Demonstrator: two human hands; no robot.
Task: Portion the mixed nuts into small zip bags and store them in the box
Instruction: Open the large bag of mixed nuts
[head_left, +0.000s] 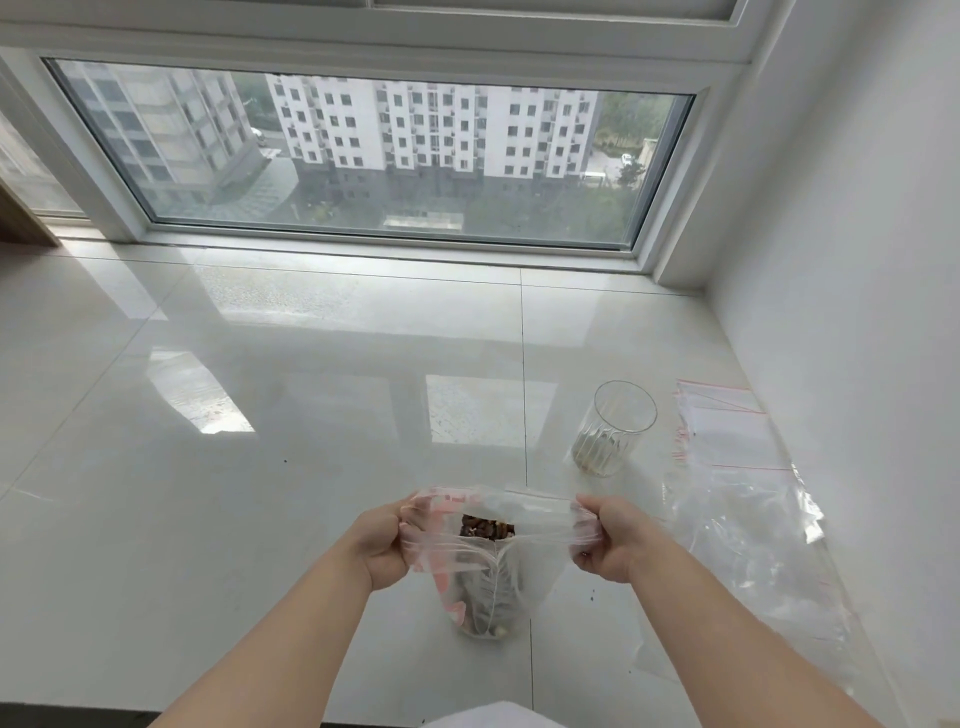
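Observation:
A clear plastic bag of mixed nuts (491, 566) stands on the glossy white sill, its mouth pulled wide so the brown nuts (485, 526) show inside. My left hand (382, 543) grips the bag's left rim. My right hand (610, 540) grips the right rim. Small clear zip bags with red seal strips (722, 431) lie flat to the right, near the wall. No box is in view.
A ribbed clear glass (615, 428) stands upright behind and right of the bag. A larger crumpled clear plastic sheet (753, 525) lies under and in front of the zip bags. A white wall (857, 312) bounds the right; a window (374, 156) runs along the back.

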